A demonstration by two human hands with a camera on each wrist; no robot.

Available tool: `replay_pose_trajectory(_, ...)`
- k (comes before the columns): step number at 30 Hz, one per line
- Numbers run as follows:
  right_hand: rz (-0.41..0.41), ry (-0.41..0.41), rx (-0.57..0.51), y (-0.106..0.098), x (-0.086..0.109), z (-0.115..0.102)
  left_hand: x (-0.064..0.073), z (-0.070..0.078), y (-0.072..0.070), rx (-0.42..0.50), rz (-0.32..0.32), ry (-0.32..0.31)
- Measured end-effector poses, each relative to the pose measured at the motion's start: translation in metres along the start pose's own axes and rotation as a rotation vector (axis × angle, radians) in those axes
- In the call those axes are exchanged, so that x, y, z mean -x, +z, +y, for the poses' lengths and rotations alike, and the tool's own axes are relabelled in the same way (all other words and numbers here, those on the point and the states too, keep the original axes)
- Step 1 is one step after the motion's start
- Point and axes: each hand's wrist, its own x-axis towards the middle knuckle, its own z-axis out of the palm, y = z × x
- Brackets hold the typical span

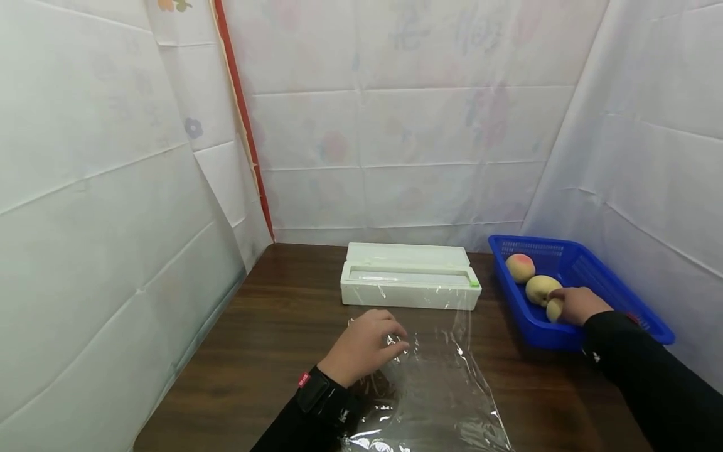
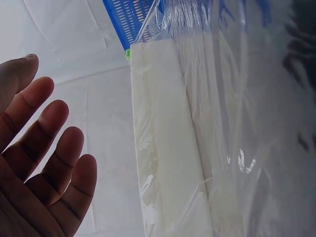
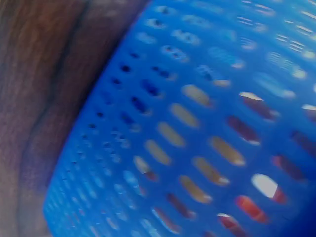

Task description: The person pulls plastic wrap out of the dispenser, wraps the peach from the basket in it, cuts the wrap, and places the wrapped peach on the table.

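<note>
A sheet of clear plastic wrap (image 1: 435, 376) runs from a white wrap dispenser box (image 1: 411, 295) toward the near side of the table. My left hand (image 1: 364, 345) is over the sheet's left part with fingers loosely bent; in the left wrist view that hand (image 2: 44, 153) holds nothing. At the right, my right hand (image 1: 582, 306) reaches into a blue plastic basket (image 1: 615, 285) and grips a peach (image 1: 554, 310), partly hidden by the fingers. Two more peaches lie beside it: a yellowish one (image 1: 542, 289) and a red-tinged one (image 1: 520, 268).
The dispenser's lid (image 1: 408, 253) stands raised at the back. A dark wooden table (image 1: 226, 370) lies under everything. White sheets (image 1: 418, 125) hang on the back and both sides. Blurred basket slots (image 3: 182, 113) fill most of the right wrist view.
</note>
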Motion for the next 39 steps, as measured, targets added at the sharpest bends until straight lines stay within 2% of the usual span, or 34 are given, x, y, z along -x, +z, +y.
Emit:
replay_pose_trajectory(8,0.16,-0.061,-0.024,-0.024,0.008,-0.025,0.0,0.0,0.001,0.001,0.0,-0.008)
replay_pose_trajectory(13,0.188,-0.065,-0.041,-0.043,0.014,-0.048,0.001,-0.001,0.002,0.011,-0.004,-0.018)
replay_pose_trajectory(18,0.219,-0.104,-0.08,-0.051,0.018,-0.07,0.001,0.0,0.002,0.008,0.003,-0.017)
replay_pose_trajectory(28,0.249,-0.156,-0.172,-0.05,0.029,-0.122,0.0,0.0,0.001,0.016,-0.001,-0.013)
replay_pose_trajectory(39,0.314,-0.264,-0.191,-0.034,0.043,-0.167,-0.002,0.0,0.003,0.004,0.005,-0.003)
